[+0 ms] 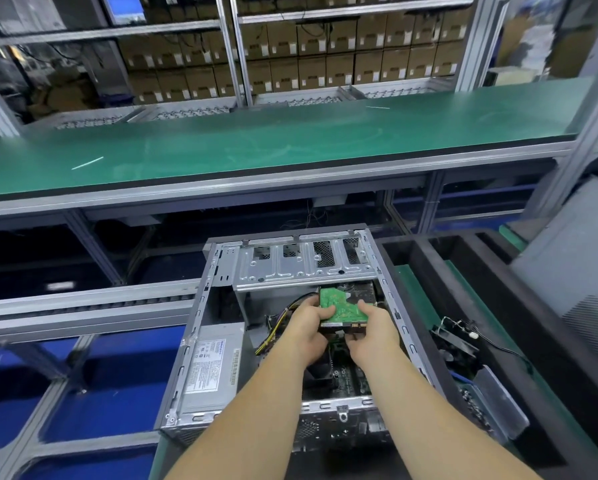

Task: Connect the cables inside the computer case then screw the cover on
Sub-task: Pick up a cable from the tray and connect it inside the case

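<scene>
An open grey computer case (200, 327) lies on its side in front of me, its cover off. Inside it, a hard drive (342, 304) with a green circuit board facing up sits just below the metal drive cage (304, 268). My left hand (308, 327) grips the drive's left edge, thumb on the board. My right hand (370, 330) grips its right edge, fingers curled under the near end. Yellow and black power cables (280, 315) run left of my left hand. The power supply (214, 365) fills the case's left side. The motherboard (349, 374) shows between my forearms.
A black foam tray (429, 268) stands right of the case, holding a fan with thin wires (456, 344) and a grey metal part (501, 400). A grey panel (567, 271) leans at far right. A long green workbench (256, 143) runs behind, with stacked cartons on shelves.
</scene>
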Demonstrator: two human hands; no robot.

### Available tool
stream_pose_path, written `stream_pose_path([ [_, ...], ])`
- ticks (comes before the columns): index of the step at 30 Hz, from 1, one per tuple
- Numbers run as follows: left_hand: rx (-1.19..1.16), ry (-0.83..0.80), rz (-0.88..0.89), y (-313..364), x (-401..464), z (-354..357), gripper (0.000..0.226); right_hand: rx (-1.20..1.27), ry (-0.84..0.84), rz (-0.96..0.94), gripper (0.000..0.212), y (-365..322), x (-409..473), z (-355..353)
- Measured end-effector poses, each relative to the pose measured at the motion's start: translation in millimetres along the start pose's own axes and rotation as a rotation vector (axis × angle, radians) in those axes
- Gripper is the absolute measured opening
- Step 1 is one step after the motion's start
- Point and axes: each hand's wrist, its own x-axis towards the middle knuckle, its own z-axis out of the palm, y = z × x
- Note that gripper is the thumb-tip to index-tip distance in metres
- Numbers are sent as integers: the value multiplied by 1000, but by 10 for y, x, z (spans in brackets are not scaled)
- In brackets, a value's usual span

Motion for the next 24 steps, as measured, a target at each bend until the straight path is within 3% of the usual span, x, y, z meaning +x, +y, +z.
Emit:
stream_pose_path([
  [10, -45, 9, -21, 62, 37, 315, 32, 263, -176, -40, 41, -50, 22, 98],
  [13, -169, 52, 5, 150, 10, 255, 29, 180, -285, 51, 56, -11, 43, 132],
  [15, -260, 58, 17, 171, 28, 203, 32, 293, -377, 86, 66, 9, 80, 143],
  [17, -191, 94, 42, 203, 65, 192, 37, 342, -419, 94, 78, -24, 117, 172],
  [21, 126, 301, 144, 145, 149, 99, 25, 294, -375, 124, 117, -174, 206, 321],
  [24, 216, 352, 217, -16, 162, -21, 27, 284, -403, 124, 120, -248, 278, 443],
])
